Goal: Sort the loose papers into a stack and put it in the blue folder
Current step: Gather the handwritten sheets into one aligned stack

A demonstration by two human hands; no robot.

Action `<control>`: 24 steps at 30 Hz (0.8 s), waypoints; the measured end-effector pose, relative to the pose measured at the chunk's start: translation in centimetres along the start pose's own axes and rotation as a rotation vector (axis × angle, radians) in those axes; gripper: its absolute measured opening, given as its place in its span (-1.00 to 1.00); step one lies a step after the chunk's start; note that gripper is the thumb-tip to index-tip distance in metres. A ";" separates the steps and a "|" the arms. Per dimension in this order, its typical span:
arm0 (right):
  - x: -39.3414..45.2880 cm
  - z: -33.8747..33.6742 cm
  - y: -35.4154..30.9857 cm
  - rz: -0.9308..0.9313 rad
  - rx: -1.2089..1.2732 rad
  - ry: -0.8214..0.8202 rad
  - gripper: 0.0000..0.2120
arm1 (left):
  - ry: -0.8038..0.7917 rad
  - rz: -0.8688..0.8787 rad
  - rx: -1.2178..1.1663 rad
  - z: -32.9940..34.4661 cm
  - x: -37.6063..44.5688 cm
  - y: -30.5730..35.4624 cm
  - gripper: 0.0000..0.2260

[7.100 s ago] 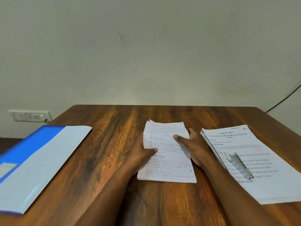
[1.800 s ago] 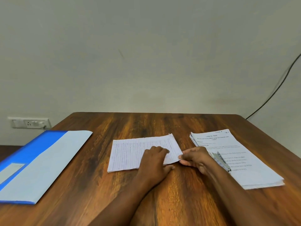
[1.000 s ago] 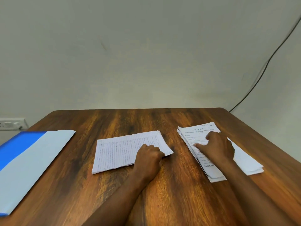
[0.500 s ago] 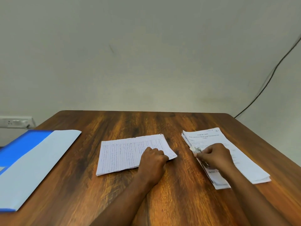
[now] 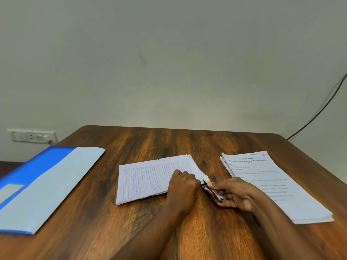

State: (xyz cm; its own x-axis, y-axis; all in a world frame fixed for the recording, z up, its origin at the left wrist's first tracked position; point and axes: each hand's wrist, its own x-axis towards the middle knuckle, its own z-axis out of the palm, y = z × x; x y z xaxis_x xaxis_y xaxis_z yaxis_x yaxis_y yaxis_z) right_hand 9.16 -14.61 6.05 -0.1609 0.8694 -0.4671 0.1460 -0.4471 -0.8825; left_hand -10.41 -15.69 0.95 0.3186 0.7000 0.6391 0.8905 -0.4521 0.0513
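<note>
The lined papers (image 5: 150, 177) lie in a neat stack in the middle of the wooden table (image 5: 131, 231). The left hand (image 5: 183, 186) rests on their right corner with curled fingers. The right hand (image 5: 234, 194) pinches a small metal stapler (image 5: 213, 191), whose tip touches that corner. The blue folder (image 5: 37, 184) lies closed at the far left. What is inside it cannot be seen. A printed stack (image 5: 272, 184) sits on the right.

Wooden table (image 5: 150, 231), left hand (image 5: 183, 186) pressing curled fingers on handwritten paper stack (image 5: 150, 177), right hand (image 5: 234, 194) gripping stapler (image 5: 213, 190) at its corner, printed stack (image 5: 272, 184) right, blue folder (image 5: 43, 184) left.
</note>
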 end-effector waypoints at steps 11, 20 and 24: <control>2.2 0.0 -0.1 -0.040 0.013 -0.081 -0.54 | 0.028 -0.013 0.023 0.2 0.0 0.0 -0.80; 2.6 -0.7 -0.1 -0.018 0.047 -0.135 -0.50 | 0.051 0.017 -0.004 0.3 -0.1 -0.1 -0.87; 2.2 -0.5 -0.5 -0.026 0.004 -0.154 -0.53 | 0.062 0.037 -0.011 0.3 -0.2 -0.1 -0.86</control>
State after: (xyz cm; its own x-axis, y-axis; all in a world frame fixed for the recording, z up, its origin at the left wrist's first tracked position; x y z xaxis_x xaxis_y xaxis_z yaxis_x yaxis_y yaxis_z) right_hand 9.24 -12.42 5.51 -0.3126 0.8383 -0.4467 0.1362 -0.4259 -0.8945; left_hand -10.47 -15.57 0.58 0.3297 0.6474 0.6871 0.8748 -0.4832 0.0355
